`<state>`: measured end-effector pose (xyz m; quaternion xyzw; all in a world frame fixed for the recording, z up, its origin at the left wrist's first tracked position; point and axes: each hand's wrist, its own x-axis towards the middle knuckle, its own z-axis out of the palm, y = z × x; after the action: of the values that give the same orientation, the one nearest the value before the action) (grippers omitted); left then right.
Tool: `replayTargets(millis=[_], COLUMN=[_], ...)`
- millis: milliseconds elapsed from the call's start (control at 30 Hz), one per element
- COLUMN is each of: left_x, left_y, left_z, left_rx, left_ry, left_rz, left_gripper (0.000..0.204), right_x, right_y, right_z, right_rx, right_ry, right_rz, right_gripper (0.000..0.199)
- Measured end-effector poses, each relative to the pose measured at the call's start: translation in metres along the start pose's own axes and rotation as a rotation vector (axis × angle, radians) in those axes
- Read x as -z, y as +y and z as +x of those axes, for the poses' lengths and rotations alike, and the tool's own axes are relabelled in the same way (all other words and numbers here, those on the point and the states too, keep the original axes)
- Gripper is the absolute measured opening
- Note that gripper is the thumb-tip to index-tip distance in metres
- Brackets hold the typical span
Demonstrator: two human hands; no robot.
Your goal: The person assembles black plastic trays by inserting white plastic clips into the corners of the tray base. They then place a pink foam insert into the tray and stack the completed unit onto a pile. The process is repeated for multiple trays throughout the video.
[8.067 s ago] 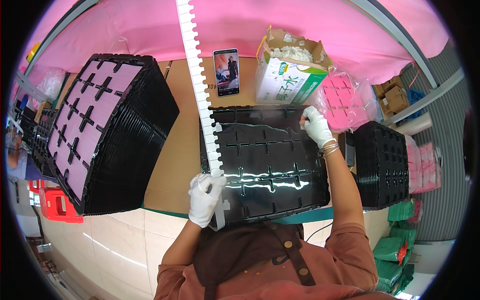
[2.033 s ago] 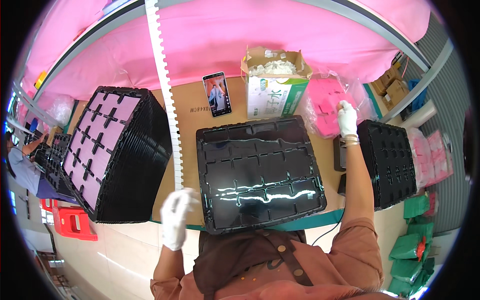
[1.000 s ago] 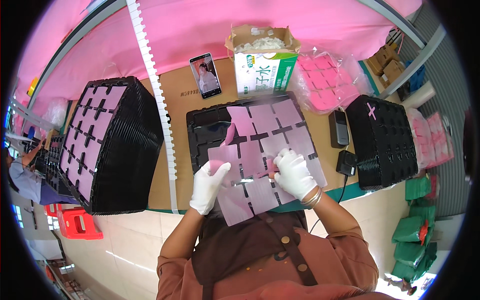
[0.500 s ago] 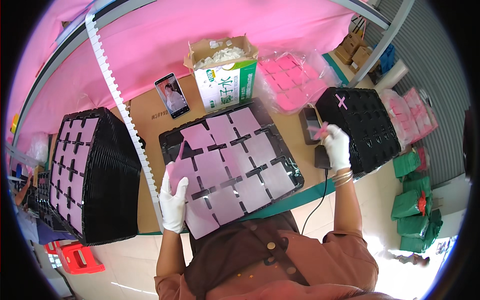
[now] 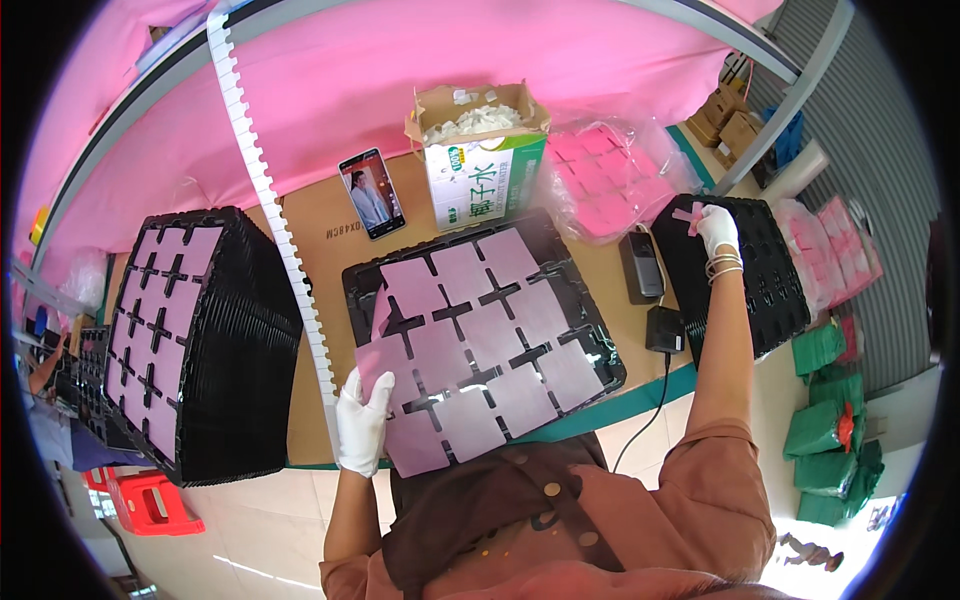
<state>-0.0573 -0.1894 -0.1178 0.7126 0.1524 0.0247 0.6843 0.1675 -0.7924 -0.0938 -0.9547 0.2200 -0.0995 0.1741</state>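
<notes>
A thin pink sheet (image 5: pixel 470 345) with rows of cross-shaped cut-outs lies on a black plastic tray (image 5: pixel 615 375) in front of me. My left hand (image 5: pixel 362 422), in a white glove, grips the sheet's near left edge between thumb and fingers. Off to the right, my white-gloved right hand (image 5: pixel 718 230) is closed at the upper edge of a stack of black trays (image 5: pixel 765 275). Small pink cross-shaped pieces (image 5: pixel 690 216) stick out at its fingertips, over that stack; how many is unclear.
At left stands a tall black tray stack (image 5: pixel 240 350) topped with pink sheeting. Behind the tray are a phone (image 5: pixel 372 195), an open carton (image 5: pixel 485 180) of white scraps and bagged pink sheets (image 5: pixel 605 175). A power bank (image 5: pixel 640 265), a black adapter (image 5: pixel 665 330) and a white notched strip (image 5: pixel 265 200) are nearby.
My right hand has moved up and right, carrying the pink pieces from beside the right stack to its upper edge. My left hand keeps its grip on the sheet. The whole view has shifted slightly.
</notes>
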Motion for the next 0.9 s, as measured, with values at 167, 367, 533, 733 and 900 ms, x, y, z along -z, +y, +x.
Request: replayTargets(millis=[167,367,533,733,900], left_x=[0.002,-0.002,0.000,0.013,0.011], left_y=[-0.002,-0.005,-0.009,-0.026,-0.013], left_z=[0.004,0.005,-0.003,-0.004,-0.003], left_rx=[0.016,0.059,-0.013,-0.005,0.004], left_ry=[0.002,0.017,0.056,0.072,0.068], left_rz=[-0.008,0.020,0.045,0.039,-0.031], left_gripper=[0.039,0.040,0.039,0.038,0.036], right_x=[0.007,0.002,-0.021,-0.029,-0.032], right_y=[-0.044,-0.234,-0.346,-0.363,-0.279], right_z=[-0.015,-0.048,-0.038,-0.039,-0.108], right_rx=[0.082,0.586,0.821,0.865,0.679], right_ry=[0.308,0.369,0.223,0.242,0.006], right_rz=[0.264,0.470,0.302,0.094,0.215], right_gripper=[0.022,0.039,0.037,0.029,0.022])
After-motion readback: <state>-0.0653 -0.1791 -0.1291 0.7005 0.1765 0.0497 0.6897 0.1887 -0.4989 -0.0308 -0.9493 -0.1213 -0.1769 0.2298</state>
